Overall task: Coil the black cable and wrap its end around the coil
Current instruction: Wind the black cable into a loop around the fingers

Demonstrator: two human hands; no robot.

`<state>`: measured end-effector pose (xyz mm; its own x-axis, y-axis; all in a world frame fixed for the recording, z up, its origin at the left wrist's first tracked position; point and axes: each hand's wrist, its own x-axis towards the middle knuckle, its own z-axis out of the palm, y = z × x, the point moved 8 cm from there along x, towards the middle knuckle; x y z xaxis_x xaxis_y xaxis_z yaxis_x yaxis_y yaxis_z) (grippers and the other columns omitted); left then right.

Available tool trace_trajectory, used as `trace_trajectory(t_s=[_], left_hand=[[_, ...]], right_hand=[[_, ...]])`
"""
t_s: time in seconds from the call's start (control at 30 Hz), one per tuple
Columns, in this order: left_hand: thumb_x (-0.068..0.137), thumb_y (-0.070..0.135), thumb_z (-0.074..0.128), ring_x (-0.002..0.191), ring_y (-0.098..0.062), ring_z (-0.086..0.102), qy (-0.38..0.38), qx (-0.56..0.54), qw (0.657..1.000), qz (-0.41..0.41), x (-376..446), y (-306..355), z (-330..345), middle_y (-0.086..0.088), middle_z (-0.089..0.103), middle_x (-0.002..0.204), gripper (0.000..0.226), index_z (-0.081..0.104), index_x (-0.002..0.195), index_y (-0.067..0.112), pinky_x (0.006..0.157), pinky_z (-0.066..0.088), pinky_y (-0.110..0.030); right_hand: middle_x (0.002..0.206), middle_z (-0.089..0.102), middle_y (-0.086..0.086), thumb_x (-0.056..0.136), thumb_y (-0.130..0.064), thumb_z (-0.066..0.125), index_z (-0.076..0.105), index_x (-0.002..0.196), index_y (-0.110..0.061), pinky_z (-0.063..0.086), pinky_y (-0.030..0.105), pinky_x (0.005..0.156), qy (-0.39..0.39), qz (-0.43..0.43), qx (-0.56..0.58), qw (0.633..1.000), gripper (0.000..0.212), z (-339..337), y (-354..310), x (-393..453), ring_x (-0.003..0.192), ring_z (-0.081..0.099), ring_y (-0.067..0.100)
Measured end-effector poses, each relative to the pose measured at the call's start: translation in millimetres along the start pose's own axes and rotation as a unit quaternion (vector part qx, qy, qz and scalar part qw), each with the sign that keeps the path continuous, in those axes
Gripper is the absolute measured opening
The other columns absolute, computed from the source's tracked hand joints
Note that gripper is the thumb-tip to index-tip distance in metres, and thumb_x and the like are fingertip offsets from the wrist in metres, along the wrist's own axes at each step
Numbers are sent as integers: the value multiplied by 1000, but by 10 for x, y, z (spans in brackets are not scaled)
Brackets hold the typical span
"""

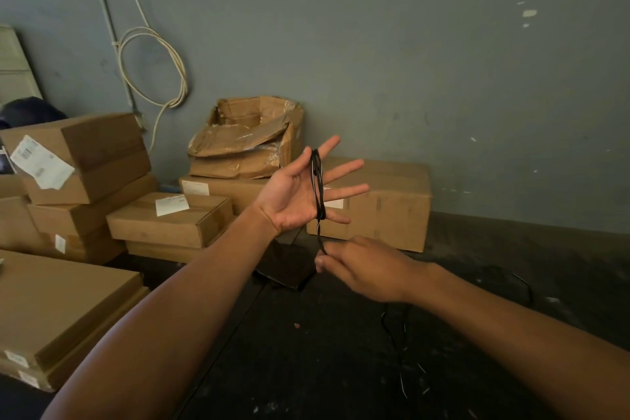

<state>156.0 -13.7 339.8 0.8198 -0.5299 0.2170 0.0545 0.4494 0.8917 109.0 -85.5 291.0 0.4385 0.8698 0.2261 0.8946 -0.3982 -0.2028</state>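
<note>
My left hand (300, 194) is raised palm up with its fingers spread wide. The thin black cable (317, 184) runs in several loops across the base of those fingers, from the index finger down to the little finger. A short length drops from the loops to my right hand (361, 269), which pinches it between thumb and fingertips just below the left hand. The rest of the cable trails from under my right hand down onto the dark floor (341, 351), where it is hard to see.
Stacked cardboard boxes (85, 160) fill the left side. A torn open box (249, 136) and a long box (381, 204) stand against the grey wall (443, 78). A flat carton (58, 310) lies at the near left. A white cable loop (153, 68) hangs on the wall.
</note>
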Motion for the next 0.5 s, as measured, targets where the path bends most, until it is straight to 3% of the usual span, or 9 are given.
trace_trajectory(t_s=[0.07,0.2,0.3,0.37,0.5], left_hand=[[98,52,30,137,-45,41,16,-1,1000,-8,-2,-22,-35,-10,41,154,50,35,147,43,101,19,-81],[97,52,35,131,-41,50,44,17,998,-42,-28,-104,-125,-9,48,149,51,36,146,43,98,40,-69],[100,52,28,118,-32,61,57,62,994,-74,-58,-212,-181,-7,56,143,47,38,146,43,99,40,-58],[102,51,26,118,-30,61,56,86,990,-95,-82,-289,-198,-7,58,141,47,37,147,42,96,40,-60],[100,52,32,135,-38,46,24,126,979,-158,-135,-463,-161,-7,49,149,48,42,145,40,104,17,-74]], right_hand=[[74,49,-22,102,-41,36,58,91,-28,35,20,60,17,-2,-20,1000,27,-140,-1,-1,64,49,-6],[69,46,-24,99,-39,44,52,79,-35,30,20,53,39,-10,-57,998,22,-476,-3,-6,58,46,-7],[60,48,-31,94,-35,57,62,78,-30,27,16,48,70,-17,-86,994,18,-743,9,8,52,48,-9],[57,51,-24,93,-37,59,66,82,-24,27,20,48,61,-4,-103,993,18,-858,65,42,50,47,-3],[66,58,-15,91,-42,59,68,91,-26,38,28,53,69,27,-153,985,18,-1138,188,107,58,50,2]])
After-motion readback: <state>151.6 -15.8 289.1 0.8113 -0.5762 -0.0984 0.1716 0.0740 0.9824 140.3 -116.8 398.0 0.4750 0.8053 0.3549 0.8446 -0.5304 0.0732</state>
